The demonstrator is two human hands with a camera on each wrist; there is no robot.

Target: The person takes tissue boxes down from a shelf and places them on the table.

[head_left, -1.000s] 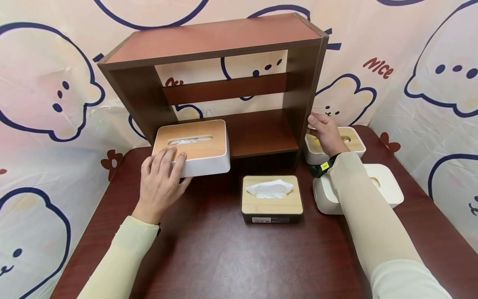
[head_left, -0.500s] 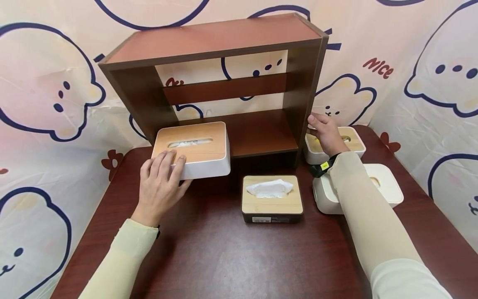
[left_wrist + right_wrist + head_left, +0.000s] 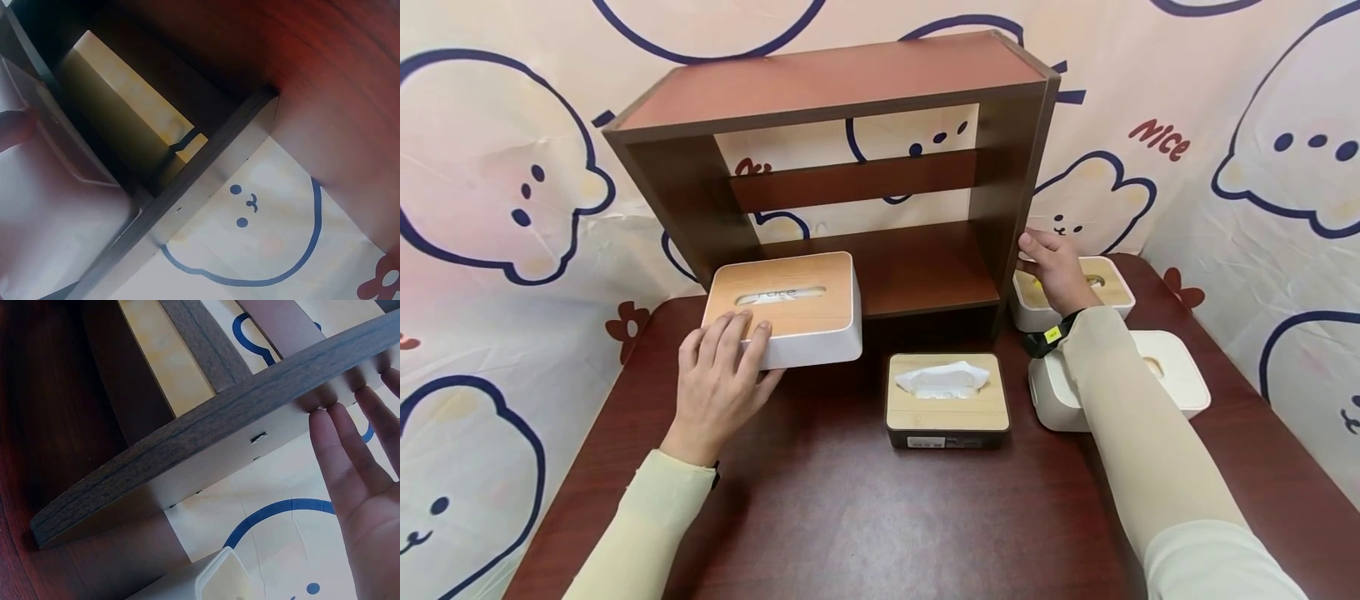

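Note:
My left hand (image 3: 715, 392) grips the front left part of a white tissue box (image 3: 808, 323) with a wooden lid, fingers on the lid and thumb below the front edge. The box juts forward from the left of the lower board of a brown wooden shelf (image 3: 850, 83), front side tipped down. In the left wrist view the underside of the tissue box (image 3: 69, 212) shows beside the shelf's side. My right hand (image 3: 1052, 268) rests on the shelf's right side panel; in the right wrist view its fairly straight fingertips touch the panel (image 3: 212, 465).
A dark tissue box (image 3: 947, 417) with a wooden lid and a tissue sticking out stands before the shelf on the dark red table (image 3: 887, 525). To the right are a wood-topped white box (image 3: 1116, 287) and an all-white box (image 3: 1180, 367), partly behind the right arm.
The left hand has drawn the white tissue box slightly forward and down, out from the shelf. My right hand stays on the side panel.

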